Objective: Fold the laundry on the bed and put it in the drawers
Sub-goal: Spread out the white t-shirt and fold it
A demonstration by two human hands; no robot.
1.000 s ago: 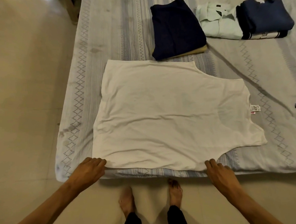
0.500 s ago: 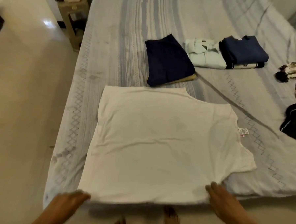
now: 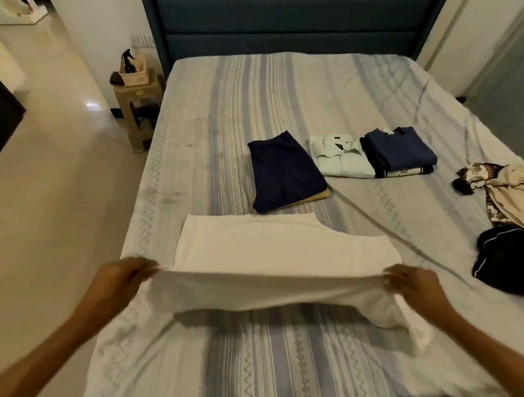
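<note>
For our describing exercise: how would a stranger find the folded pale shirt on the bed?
On the striped grey bed sheet, find the row of folded clothes mid-bed. The folded pale mint collared shirt lies between two navy piles, its buttoned collar the only light item there.

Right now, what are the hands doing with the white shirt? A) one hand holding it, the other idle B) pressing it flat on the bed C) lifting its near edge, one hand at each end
C: the left hand and right hand each grip an end of the white shirt's raised near edge, with its shadow on the bed below.
</note>
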